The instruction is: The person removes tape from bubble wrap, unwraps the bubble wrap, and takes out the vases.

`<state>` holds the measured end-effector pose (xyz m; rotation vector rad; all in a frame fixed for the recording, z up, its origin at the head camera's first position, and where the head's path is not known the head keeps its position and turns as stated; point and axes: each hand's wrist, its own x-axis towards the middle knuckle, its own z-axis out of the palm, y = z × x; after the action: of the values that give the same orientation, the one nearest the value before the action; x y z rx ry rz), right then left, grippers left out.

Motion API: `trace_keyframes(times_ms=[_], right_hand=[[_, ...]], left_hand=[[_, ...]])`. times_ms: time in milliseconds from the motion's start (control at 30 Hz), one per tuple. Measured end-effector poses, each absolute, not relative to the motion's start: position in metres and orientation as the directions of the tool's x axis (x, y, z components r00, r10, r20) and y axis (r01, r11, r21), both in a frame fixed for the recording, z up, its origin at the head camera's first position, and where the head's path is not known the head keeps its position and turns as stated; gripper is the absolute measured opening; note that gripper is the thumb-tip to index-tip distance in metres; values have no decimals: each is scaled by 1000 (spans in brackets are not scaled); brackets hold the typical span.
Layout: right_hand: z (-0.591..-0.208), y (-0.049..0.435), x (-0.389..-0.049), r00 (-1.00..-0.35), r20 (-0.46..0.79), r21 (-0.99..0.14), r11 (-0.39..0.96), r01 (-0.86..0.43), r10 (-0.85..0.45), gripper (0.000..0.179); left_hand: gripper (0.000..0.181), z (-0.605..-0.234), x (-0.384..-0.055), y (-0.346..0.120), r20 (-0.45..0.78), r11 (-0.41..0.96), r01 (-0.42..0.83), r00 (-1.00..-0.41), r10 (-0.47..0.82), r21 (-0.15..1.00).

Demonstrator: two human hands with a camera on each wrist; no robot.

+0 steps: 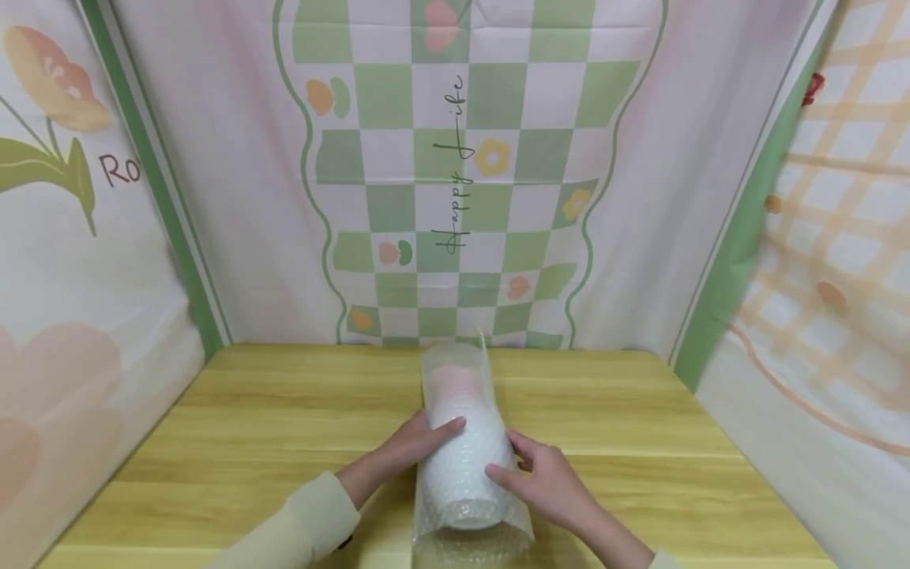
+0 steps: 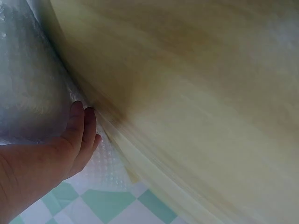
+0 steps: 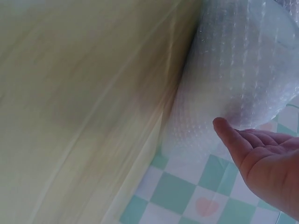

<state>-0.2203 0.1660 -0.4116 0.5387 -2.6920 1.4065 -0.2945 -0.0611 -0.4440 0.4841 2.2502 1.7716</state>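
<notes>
A white cylindrical object with a pink far end [image 1: 456,385] lies on the table, rolled in clear bubble wrap [image 1: 465,462]. Its kind is hidden by the layers. From the left side my left hand [image 1: 419,437] holds the roll, thumb across the top and the other fingers down its side. My right hand [image 1: 550,482] grips the opposite side, with the thumb nearer the front end. The left wrist view shows fingertips [image 2: 76,108] against the wrap. In the right wrist view, the hand [image 3: 266,161] is at the roll's side.
The wooden table [image 1: 298,411] has a yellow wood grain. Loose wrap [image 1: 476,545] spreads past the roll's near end, and a wrap edge sticks up at the far end. A checkered cloth [image 1: 441,158] hangs behind, with printed curtains at both sides.
</notes>
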Motion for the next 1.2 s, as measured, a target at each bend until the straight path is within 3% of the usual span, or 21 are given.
trace_keyframes(times_ms=[533, 933, 1200], right_hand=[[-405, 175, -224, -910, 167, -802, 485, -349, -379, 73], [-404, 179, -227, -908, 95, -845, 448, -290, -408, 75], [-404, 179, -226, -904, 132, -841, 437, -319, -407, 67]], left_hand=[[74, -444, -290, -54, 20, 167, 83, -937, 348, 982], [72, -441, -289, -54, 14, 156, 75, -932, 362, 985], [70, -444, -290, -54, 13, 147, 72, -930, 367, 987]])
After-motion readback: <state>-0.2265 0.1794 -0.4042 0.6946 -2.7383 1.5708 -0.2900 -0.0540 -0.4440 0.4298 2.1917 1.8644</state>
